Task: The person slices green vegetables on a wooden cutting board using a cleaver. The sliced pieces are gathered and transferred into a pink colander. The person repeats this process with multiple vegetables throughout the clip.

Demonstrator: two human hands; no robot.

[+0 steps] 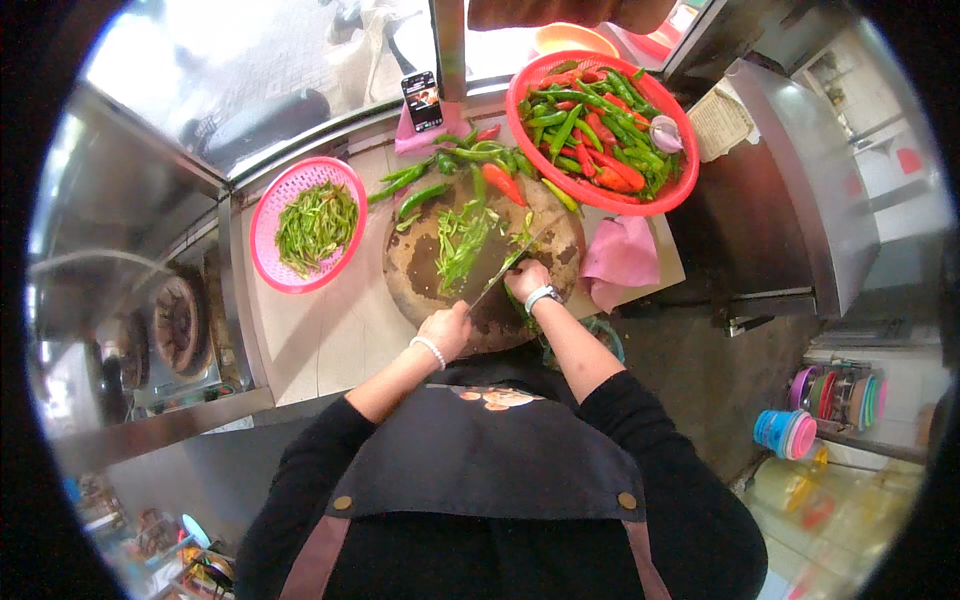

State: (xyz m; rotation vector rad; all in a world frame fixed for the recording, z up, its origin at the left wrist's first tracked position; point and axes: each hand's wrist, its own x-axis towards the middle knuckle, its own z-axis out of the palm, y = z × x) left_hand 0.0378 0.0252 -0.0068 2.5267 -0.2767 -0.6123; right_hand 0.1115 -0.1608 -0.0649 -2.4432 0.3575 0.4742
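Note:
My left hand (445,330), with a beaded bracelet on its wrist, grips the handle of a kitchen knife (491,283). The blade slants up to the right across a round wooden chopping block (412,281). My right hand (529,280) wears a watch and rests close against the blade. Its fingers curl over green chili pepper (517,304), mostly hidden under the hand. Sliced green chili (461,247) lies in a heap left of the knife. Along the block's far edge are whole green chilies (424,198) and a red chili (502,184).
A pink basket (259,251) of sliced green chili stands left; a red basket (517,124) of whole chilies stands back right. A phone (422,101) leans by the window. A pink cloth (621,259) hangs over the table's right edge. A gas burner (176,322) is far left.

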